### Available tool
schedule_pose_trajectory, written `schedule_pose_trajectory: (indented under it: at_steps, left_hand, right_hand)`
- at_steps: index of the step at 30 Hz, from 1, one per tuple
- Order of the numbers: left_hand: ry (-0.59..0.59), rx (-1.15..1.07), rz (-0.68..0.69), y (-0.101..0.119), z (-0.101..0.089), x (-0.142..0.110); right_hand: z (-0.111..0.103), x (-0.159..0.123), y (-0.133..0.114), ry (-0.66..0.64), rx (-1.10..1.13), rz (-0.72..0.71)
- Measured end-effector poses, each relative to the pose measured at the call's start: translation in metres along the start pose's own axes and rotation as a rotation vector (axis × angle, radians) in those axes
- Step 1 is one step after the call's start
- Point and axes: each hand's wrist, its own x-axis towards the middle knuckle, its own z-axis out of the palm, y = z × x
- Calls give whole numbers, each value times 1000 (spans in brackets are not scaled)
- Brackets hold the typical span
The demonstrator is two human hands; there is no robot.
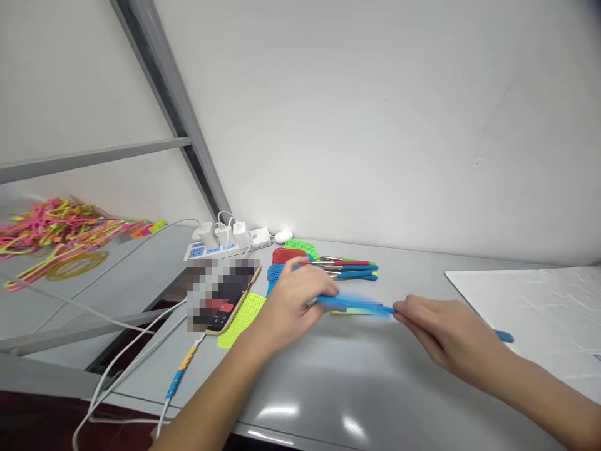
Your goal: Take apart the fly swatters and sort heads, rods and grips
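Note:
My left hand (293, 300) is closed round one end of a blue fly-swatter handle (357, 305), which is blurred by motion. My right hand (441, 332) pinches the other end of that handle, fingers closed. Both hands hover low over the grey table (328, 376). Just behind my left hand lies a small stack of fly swatters (323, 263) with green, red and blue mesh heads and metal shafts. A yellow-green mesh head (241, 319) lies to the left of my left hand, partly under a phone.
A phone (225, 300) on a charging cable (181, 369) lies at the left. Behind it sit a white power strip (228, 241) with chargers and a small white mouse (283, 236). A pile of pink and yellow bands (61, 235) covers the far-left table. A white sheet (539, 313) lies right.

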Motion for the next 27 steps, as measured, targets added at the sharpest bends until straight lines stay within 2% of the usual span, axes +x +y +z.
schedule_pose_trajectory:
  at_steps: [2, 5, 7, 10, 13, 16, 18, 20, 22, 24, 27]
  left_hand:
    - [67, -116, -135, 13, 3, -17]
    - [189, -416, -506, 31, 6, -44]
    - [269, -670, -737, 37, 5, -59]
    - [294, -923, -908, 38, 0, -78]
    - [223, -1039, -1001, 35, -3, -92]
    - [177, -1111, -1040, 35, -1, -102]
    - [147, -1136, -1054, 36, 1, -107]
    - [142, -1086, -1059, 35, 1, -114]
    - [187, -862, -1032, 31, -1, -122]
    - [218, -439, -924, 26, -4, -130]
    - [119, 219, -718, 21, -3, -141]
  right_hand:
    - [1, -14, 0, 100, -199, -168]
    - [-2, -27, 7, 178, -337, -296]
    - [-6, -31, 13, 268, -355, -288]
    - [-6, -26, 6, 368, -275, -203]
    - [6, -11, -28, 261, -191, -237]
    - [22, 7, -69, 119, -197, -409]
    - [32, 16, -86, 78, -233, -532]
    - [38, 21, -91, 82, -262, -609]
    - [41, 20, -86, 95, -265, -631]
    - [43, 16, -76, 108, -267, -612]
    - [48, 8, -61, 111, -273, -515]
